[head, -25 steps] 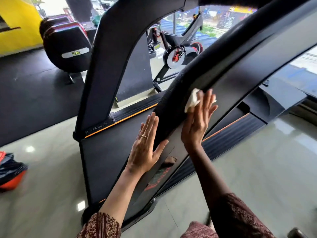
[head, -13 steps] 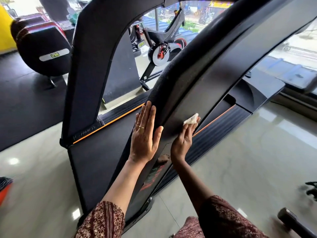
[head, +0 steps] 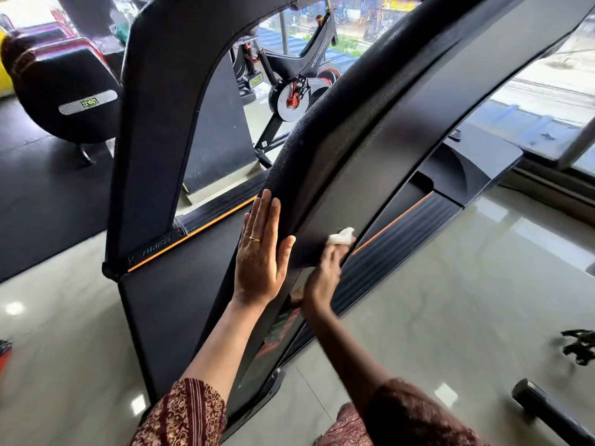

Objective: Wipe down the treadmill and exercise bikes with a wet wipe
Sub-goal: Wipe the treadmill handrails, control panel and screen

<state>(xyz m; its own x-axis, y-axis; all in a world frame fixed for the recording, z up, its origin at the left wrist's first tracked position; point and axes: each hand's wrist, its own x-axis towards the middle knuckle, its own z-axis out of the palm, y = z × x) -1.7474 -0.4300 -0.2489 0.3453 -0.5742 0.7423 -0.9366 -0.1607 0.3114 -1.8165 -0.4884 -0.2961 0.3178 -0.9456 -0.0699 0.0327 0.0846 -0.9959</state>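
A black treadmill fills the view, its near upright (head: 402,123) slanting from the top right down to the floor. My left hand (head: 262,255) lies flat with straight fingers against the upright's padded inner edge. My right hand (head: 323,278) holds a crumpled white wet wipe (head: 342,237) in its fingertips and presses it on the upright's flat side. The treadmill belt (head: 180,284) lies below, with an orange stripe along its side rail. A black exercise bike (head: 299,88) with a silver flywheel stands beyond the far upright (head: 161,123).
A black and red padded machine (head: 64,88) stands at the back left on dark matting. Glossy floor tiles (head: 450,300) spread to the right. A black bar end (head: 528,397) and a dark tangled object (head: 576,346) lie at the lower right. Windows run along the right side.
My right hand has slid the wipe down the upright from higher up to a spot near my left hand. My left hand has stayed flat on the padded edge.
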